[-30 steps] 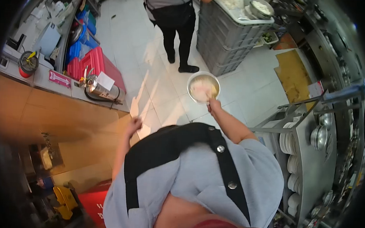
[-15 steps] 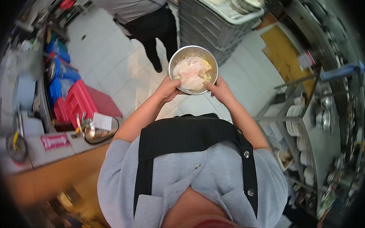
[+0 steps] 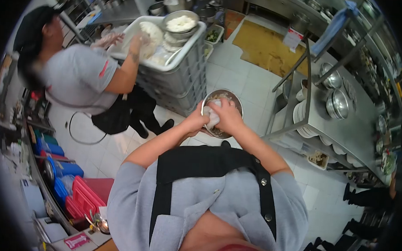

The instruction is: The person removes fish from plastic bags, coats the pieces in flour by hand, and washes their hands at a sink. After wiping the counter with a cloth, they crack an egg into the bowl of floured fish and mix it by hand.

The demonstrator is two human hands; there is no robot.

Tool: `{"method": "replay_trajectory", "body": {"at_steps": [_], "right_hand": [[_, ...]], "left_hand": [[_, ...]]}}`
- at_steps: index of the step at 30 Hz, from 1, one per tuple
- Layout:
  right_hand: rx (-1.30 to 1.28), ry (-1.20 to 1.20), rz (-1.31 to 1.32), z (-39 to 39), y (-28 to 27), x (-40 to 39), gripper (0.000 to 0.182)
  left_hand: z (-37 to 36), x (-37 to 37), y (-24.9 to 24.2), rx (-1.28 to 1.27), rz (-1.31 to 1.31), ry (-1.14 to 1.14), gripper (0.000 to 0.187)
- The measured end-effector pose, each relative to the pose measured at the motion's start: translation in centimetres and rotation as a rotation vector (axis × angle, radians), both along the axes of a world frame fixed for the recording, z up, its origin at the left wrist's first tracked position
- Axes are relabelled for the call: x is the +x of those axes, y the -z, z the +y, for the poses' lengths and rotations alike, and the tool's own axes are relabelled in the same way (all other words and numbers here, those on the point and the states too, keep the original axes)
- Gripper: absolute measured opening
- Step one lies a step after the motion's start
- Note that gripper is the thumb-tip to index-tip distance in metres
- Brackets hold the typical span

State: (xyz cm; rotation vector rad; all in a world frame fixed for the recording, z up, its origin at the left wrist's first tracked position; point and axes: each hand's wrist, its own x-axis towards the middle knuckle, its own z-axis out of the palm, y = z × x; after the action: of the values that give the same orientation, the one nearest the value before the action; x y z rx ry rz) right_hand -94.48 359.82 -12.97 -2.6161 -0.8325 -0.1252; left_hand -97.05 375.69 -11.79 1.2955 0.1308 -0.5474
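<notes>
A round metal bowl (image 3: 240,110) is held out in front of my body, tilted. Pale raw meat (image 3: 213,117) lies in it, with some finely chopped bits around the meat. My left hand (image 3: 197,121) is closed round the bowl's left rim, its fingers partly hidden beneath. Over the bowl's opening, my right hand (image 3: 227,115) rests with its fingers on the pale meat, bent around its edge.
A co-worker (image 3: 82,73) reaches over a white tray (image 3: 170,66) on grey crates (image 3: 180,88) at upper left. Steel shelves (image 3: 344,140) with plates and bowls stand right. Red bins (image 3: 90,194) are lower left; people's legs show lower right.
The view has turned, showing more of the co-worker and the crates. My right hand has moved from the bowl's rim onto the meat, and the bowl is now tilted.
</notes>
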Motion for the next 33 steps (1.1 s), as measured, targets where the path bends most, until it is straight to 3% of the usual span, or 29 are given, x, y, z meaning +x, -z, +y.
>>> {"method": "replay_trajectory", "body": {"at_steps": [4,8,11,13,16,19,22,25,28,33], "right_hand": [[0.167,0.138,0.352,-6.2,0.3,8.2,0.064],[0.432,0.131,0.475,-11.6,-0.9,17.3,0.056],[0.789,0.155,0.567,-14.3,-5.6,20.8,0.041],[0.862,0.147,0.565,-16.1,-8.6,23.0,0.035],[0.697,0.243,0.532,-17.6,-11.4,26.7,0.036],[0.479,0.168,0.401,-18.2,-10.5,31.7,0.041],[0.055,0.070,0.227,-18.7,-6.3,38.2,0.056],[-0.084,0.029,0.210,-18.8,-5.0,42.6,0.083],[-0.107,0.168,0.365,-16.9,-4.3,46.8,0.102],[0.102,0.026,0.568,-15.6,-0.5,54.5,0.098]], "left_hand": [[-6.5,7.3,-0.8,-0.021,0.071,0.018,0.069],[-10.7,13.8,-2.4,-0.126,0.027,0.054,0.059],[-12.6,18.8,-3.3,-0.125,0.012,0.016,0.062],[-13.8,21.4,-3.9,-0.137,-0.028,0.005,0.065],[-15.0,25.1,-4.4,-0.166,-0.047,0.013,0.068],[-16.2,29.4,-3.5,-0.204,-0.055,0.011,0.069],[-16.7,34.2,-3.2,-0.224,-0.103,0.010,0.070],[-17.0,39.7,-3.3,-0.166,-0.125,-0.088,0.073],[-17.0,43.7,-3.1,-0.123,-0.063,-0.139,0.078],[-16.0,50.1,-1.0,-0.108,0.030,-0.193,0.085]]}}
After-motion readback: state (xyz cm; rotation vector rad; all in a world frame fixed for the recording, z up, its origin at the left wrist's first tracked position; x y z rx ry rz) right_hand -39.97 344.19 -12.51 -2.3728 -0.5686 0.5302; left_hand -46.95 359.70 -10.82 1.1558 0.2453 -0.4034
